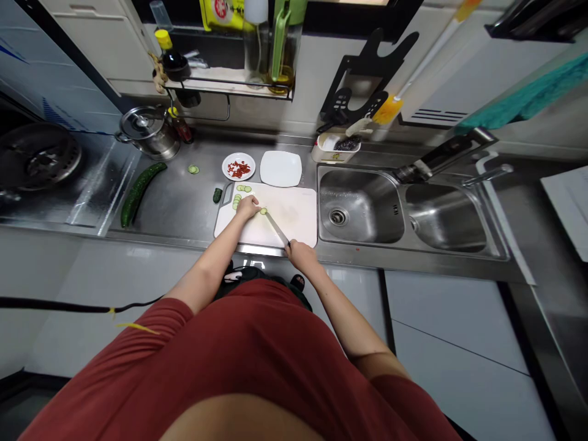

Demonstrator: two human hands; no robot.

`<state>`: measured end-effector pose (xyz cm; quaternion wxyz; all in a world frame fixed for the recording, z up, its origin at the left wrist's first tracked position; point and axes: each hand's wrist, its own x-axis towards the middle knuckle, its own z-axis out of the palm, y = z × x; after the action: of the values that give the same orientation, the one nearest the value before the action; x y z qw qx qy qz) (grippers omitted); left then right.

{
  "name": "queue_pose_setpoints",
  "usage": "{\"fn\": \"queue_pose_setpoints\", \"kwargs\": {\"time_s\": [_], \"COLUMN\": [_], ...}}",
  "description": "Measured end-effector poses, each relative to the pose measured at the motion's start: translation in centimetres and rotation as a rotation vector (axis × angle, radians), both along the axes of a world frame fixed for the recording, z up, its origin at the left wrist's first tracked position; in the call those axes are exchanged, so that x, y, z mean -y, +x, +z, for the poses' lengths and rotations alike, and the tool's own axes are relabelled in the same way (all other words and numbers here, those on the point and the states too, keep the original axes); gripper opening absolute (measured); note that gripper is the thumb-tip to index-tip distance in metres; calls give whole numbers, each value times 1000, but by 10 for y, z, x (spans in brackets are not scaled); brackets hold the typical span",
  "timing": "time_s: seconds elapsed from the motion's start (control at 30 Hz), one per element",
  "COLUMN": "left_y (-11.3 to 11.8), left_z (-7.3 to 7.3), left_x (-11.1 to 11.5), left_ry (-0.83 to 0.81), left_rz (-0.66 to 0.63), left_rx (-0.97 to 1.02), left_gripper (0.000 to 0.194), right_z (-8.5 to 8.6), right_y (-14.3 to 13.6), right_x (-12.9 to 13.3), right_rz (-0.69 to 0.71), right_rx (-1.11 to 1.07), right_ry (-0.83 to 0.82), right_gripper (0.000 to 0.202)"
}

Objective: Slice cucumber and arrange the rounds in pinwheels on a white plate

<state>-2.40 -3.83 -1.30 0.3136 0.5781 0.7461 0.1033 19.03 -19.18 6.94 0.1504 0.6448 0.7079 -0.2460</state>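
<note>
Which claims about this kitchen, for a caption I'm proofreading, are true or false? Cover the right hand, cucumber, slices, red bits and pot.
1. The right hand holds a knife. True.
2. The red bits lie on the square plate. False: the red bits are on the round plate.
3. The long cucumber lies left of the board. True.
4. The pot stands in the sink. False: the pot is on the counter.
5. Some slices lie on the board. True.
</note>
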Motion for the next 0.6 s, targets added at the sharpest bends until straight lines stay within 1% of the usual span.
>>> {"fn": "queue_pose_setpoints", "kwargs": {"time_s": [0.23, 0.6], "left_y": [0, -1], "left_z": [4, 2], "left_x": [1, 1], "left_ry": [-1, 14], "left_rz": [-2, -5], "left_rx": [9, 1], "left_gripper": [24, 23], "right_z": [-3, -6], "right_y": [-10, -13], "right_x": [-12, -16], "right_rz": [-6, -12], "right_rx": [-5, 0], "right_ry": [-8, -5], "right_gripper": [35, 36]}}
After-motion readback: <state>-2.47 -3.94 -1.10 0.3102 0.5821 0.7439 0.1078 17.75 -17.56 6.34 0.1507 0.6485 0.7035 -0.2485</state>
